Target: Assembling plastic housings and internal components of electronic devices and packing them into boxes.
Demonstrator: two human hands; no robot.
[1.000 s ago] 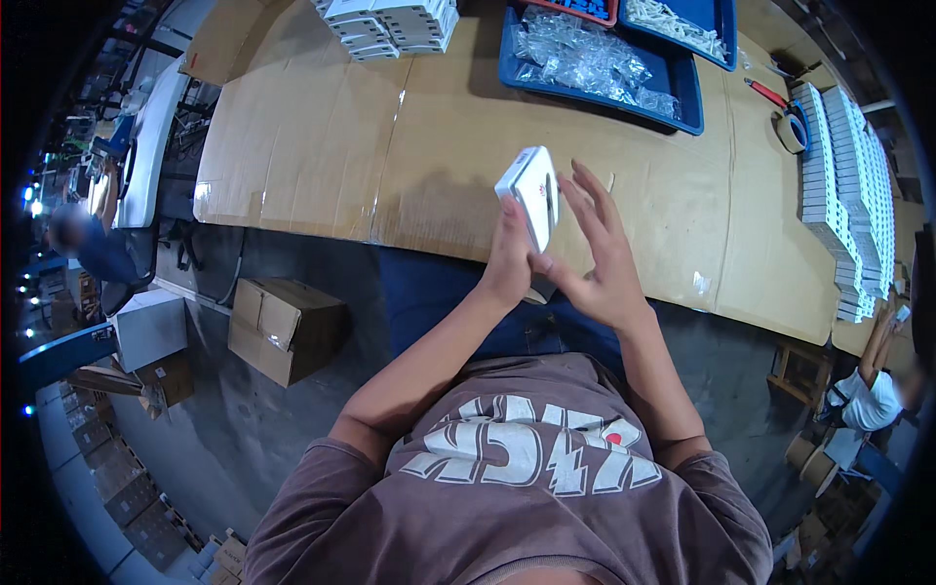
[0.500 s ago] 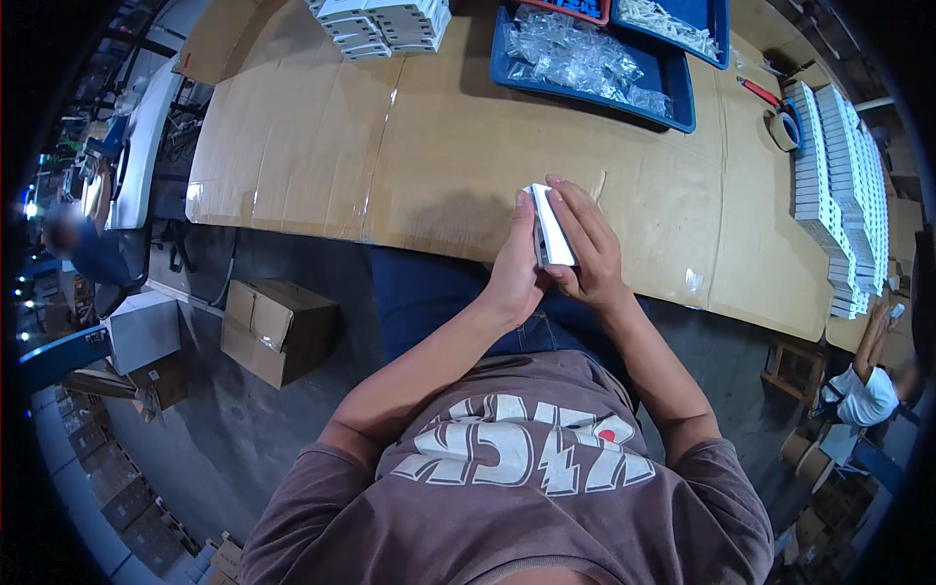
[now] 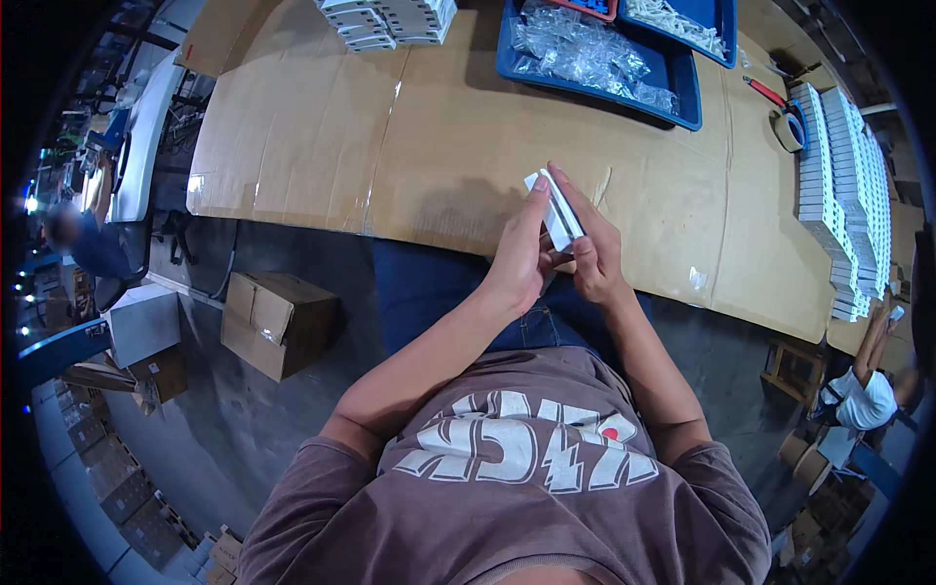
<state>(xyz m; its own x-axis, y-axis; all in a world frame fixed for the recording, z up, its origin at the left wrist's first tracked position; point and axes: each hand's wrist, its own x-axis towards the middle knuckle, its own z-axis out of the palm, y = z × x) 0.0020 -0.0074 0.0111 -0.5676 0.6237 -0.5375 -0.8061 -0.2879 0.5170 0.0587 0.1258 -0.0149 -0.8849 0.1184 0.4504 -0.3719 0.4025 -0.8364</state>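
A slim white rectangular plastic piece [image 3: 561, 222] is held upright between my two hands, just above the near edge of the cardboard-covered table [image 3: 448, 146]. A dark lengthwise line shows along its narrow side. My left hand [image 3: 517, 261] grips it from the left, thumb along the side facing me. Around the right side wraps my right hand [image 3: 598, 255], its fingers stretched along the far face and the thumb at the lower end. The palms hide part of the piece, so its exact kind cannot be made out.
Stacked white pieces [image 3: 395, 21] stand at the far edge. A blue tray [image 3: 682, 115] holds clear plastic bags; another blue tray [image 3: 723, 51] holds small white parts. Tape [image 3: 788, 132], red-handled scissors [image 3: 765, 91] and tall white stacks [image 3: 819, 185] lie right. A carton [image 3: 278, 327] sits on the floor.
The white piece has turned in my hands, so its narrow lined side now faces up instead of the broad white face. My right thumb has moved up onto its lower end.
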